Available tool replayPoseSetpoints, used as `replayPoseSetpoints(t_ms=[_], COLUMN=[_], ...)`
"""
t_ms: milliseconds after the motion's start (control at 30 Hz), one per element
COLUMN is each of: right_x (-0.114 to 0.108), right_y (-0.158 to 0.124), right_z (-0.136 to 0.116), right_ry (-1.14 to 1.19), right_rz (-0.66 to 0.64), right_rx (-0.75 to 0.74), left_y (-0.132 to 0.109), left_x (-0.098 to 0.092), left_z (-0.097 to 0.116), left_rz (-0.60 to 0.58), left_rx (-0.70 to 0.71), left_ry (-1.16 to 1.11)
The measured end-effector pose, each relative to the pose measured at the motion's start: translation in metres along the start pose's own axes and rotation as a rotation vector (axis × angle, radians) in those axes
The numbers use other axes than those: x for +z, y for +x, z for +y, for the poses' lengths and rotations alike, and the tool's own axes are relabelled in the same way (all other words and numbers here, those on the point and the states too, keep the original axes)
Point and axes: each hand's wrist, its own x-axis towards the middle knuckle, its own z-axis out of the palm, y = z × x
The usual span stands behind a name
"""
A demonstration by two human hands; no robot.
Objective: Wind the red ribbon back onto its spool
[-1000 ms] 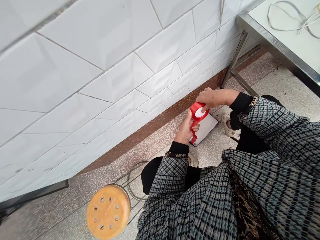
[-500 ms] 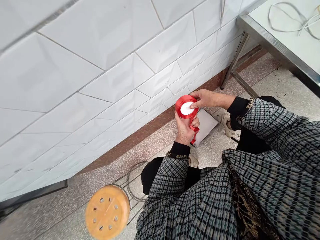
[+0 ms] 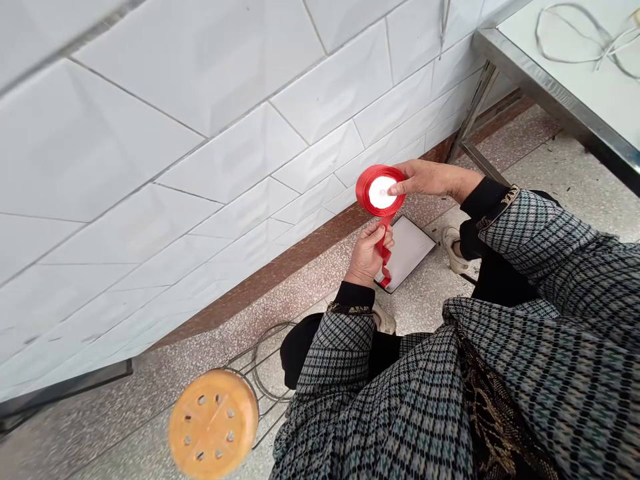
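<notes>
A roll of red ribbon [image 3: 367, 189] with a white core is held up near the tiled wall. My right hand [image 3: 425, 180] grips the roll from its right side, thumb on the white core and the other fingers behind, out of sight. Just below, my left hand [image 3: 367, 252] pinches the ribbon strip that comes off the roll. The loose end of the ribbon [image 3: 385, 277] hangs in folds beneath my left fingers. Under it, a flat pale panel with a dark edge [image 3: 413, 250] lies on the floor.
A round wooden stool [image 3: 213, 427] with holes in its seat stands at lower left, beside wire loops [image 3: 260, 360]. At upper right is a metal-framed table [image 3: 545, 73] with a white cable [image 3: 570, 61] on top. The white tiled wall [image 3: 200, 160] runs along the left.
My right hand has moved the roll up and slightly right. My left hand, which was against the roll, is now below it on the ribbon, and a short stretch shows between them.
</notes>
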Motion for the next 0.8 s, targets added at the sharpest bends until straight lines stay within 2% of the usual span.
replayPoseSetpoints(t_ms=[167, 433, 633, 800], right_x=[-0.002, -0.002, 0.001, 0.006], right_y=[0.001, 0.004, 0.006, 0.009], right_z=[0.004, 0.006, 0.008, 0.014], right_ry=[-0.056, -0.248, -0.37, -0.497], right_rz=[-0.026, -0.081, -0.118, -0.133], right_rx=[0.016, 0.066, 0.097, 0.062], left_y=[0.005, 0.006, 0.008, 0.009], left_x=[-0.003, -0.007, -0.007, -0.006], left_z=[-0.003, 0.0, -0.001, -0.001], left_rz=[0.039, -0.005, 0.047, 0.094], left_rx=[0.049, -0.065, -0.088, -0.179], left_ry=[0.038, 0.05, 0.055, 0.054])
